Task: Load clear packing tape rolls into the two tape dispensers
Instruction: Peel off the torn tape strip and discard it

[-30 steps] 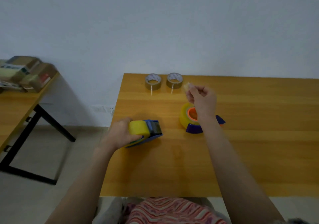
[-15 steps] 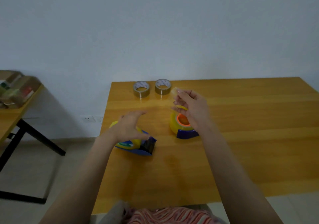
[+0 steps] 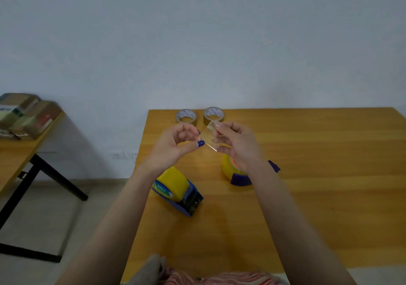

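Two blue tape dispensers lie on the wooden table, each with a yellowish clear tape roll in it. The left dispenser sits near the table's left edge. The right dispenser is partly hidden behind my right wrist. Above them both hands are raised and pinch a small clear piece of tape. My left hand holds its left edge with thumb and fingers, while my right hand holds its right side.
Two brown tape rolls lie flat at the table's far edge by the wall. A second table to the left carries cardboard boxes. Bare floor lies between the tables.
My left hand has left the left dispenser and risen to meet the right hand. Both now pinch the tape piece that only the right hand held before.
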### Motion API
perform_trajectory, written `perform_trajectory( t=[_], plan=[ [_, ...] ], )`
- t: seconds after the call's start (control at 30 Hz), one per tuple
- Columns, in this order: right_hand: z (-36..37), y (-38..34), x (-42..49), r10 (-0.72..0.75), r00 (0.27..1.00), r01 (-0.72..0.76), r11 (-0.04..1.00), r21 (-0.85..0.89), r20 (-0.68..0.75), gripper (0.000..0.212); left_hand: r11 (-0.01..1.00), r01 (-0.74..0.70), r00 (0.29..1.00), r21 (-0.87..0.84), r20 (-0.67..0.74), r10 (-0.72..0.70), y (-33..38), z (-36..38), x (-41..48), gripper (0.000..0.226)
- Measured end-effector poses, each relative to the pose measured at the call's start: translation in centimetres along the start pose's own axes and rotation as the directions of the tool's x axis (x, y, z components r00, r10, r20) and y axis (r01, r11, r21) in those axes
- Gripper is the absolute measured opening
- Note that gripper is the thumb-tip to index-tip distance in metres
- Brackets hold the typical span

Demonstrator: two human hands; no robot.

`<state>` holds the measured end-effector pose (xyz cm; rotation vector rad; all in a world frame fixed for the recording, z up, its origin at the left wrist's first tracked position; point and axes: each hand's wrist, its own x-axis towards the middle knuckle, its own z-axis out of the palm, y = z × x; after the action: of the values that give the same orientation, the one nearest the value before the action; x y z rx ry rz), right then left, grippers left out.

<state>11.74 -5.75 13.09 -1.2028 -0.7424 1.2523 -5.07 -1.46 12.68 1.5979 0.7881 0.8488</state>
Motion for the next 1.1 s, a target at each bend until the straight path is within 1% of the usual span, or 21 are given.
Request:
perform_trajectory(
  t=[0.07, 0.2, 0.4, 0.53, 0.63, 0.7, 0.8, 0.87, 0.93, 0.97, 1.03, 1.1],
  plan=[
    [-0.1, 0.0, 0.2, 0.050, 0.998, -0.050, 0.998, -0.028, -0.030, 0.007, 0.999, 0.012, 1.000, -0.053, 0.007, -0.011, 0.0, -0.1, 0.2, 0.024],
    [-0.4, 0.2, 0.6, 0.215, 0.976, -0.215, 0.977, 0.002, -0.023, 0.006, 0.995, 0.000, 1.000, -0.095, 0.018, 0.002, -0.2, 0.0, 0.4, 0.034],
    [0.0, 1.0, 0.2, 0.385, 0.920, -0.390, 0.918, 0.067, 0.070, 0.009, 0.994, -0.049, 0.999, -0.096, -0.015, 0.048, -0.3, 0.5, 0.9, 0.045],
    [0.4, 1.2, 0.1, 0.429, 0.889, -0.444, 0.893, 0.073, 0.161, 0.003, 0.996, -0.068, 0.994, -0.050, -0.086, 0.064, -0.6, 1.2, 1.3, 0.050],
    [0.2, 1.2, 0.4, 0.432, 0.885, -0.451, 0.888, 0.092, 0.172, 0.007, 0.997, -0.082, 0.990, -0.006, -0.117, 0.081, -0.7, 1.6, 1.3, 0.049],
    [-0.1, 1.2, 0.7, 0.425, 0.889, -0.444, 0.891, 0.092, 0.172, 0.007, 0.992, -0.101, 0.986, 0.074, -0.123, 0.109, -0.7, 2.0, 1.2, 0.048],
    [-0.5, 1.1, 0.7, 0.411, 0.896, -0.419, 0.908, 0.018, 0.167, 0.013, 0.970, -0.118, 0.973, 0.213, -0.168, 0.156, -0.9, 2.5, 1.4, 0.045],
    [-0.6, 1.1, 0.5, 0.390, 0.903, -0.398, 0.917, 0.006, 0.180, 0.017, 0.959, -0.089, 0.962, 0.270, -0.225, 0.152, -1.0, 2.1, 1.8, 0.043],
    [-0.5, 0.9, 0.4, 0.339, 0.925, -0.347, 0.938, 0.020, 0.175, 0.015, 0.965, -0.062, 0.958, 0.256, -0.255, 0.129, -1.0, 1.7, 2.1, 0.043],
    [-0.5, 0.7, 0.5, 0.305, 0.938, -0.309, 0.951, -0.001, 0.164, 0.015, 0.968, -0.055, 0.957, 0.243, -0.264, 0.121, -0.9, 1.7, 2.2, 0.043],
    [-0.6, 0.3, 0.7, 0.235, 0.962, -0.222, 0.970, -0.100, 0.140, 0.014, 0.975, -0.044, 0.951, 0.216, -0.289, 0.107, -0.7, 2.0, 2.2, 0.042],
    [-0.8, 0.3, 0.8, 0.177, 0.978, -0.152, 0.967, -0.204, 0.113, 0.015, 0.988, -0.023, 0.946, 0.155, -0.317, 0.072, -0.5, 2.4, 2.2, 0.041]
  ],
)
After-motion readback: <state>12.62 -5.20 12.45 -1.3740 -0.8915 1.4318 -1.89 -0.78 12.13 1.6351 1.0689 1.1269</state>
